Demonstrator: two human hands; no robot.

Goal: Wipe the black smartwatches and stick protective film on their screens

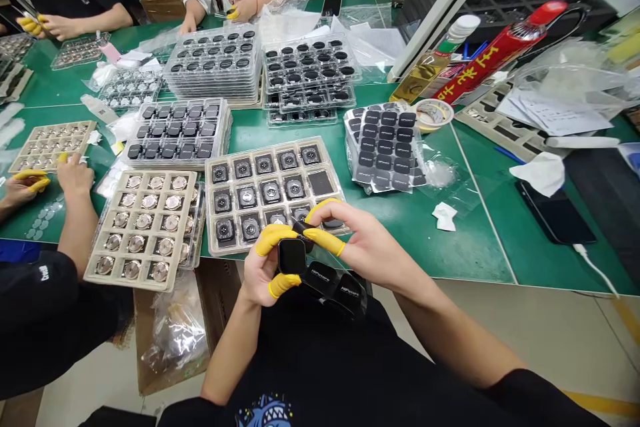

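My left hand (261,275), with yellow finger cots, grips a square black watch case (292,257) by its edges, screen facing up. My right hand (361,235), also in finger cots, pinches a black film sticker (301,227) at the watch's upper edge. A bent strip of black printed stickers (333,285) hangs below the fingers; exactly where it is held is hidden. Just beyond my hands lies a beige tray (235,163) of square watch cases, mostly back side up. One pocket (320,183) at its right holds no watch.
Sheets of black stickers (385,147) lie right of the tray, near a tape roll (434,115). Left stands a tray of round watches (145,220) overhanging the table edge. Stacked clear trays (213,67), a bottle (435,60) and a phone (555,210) surround the area. Co-workers sit around.
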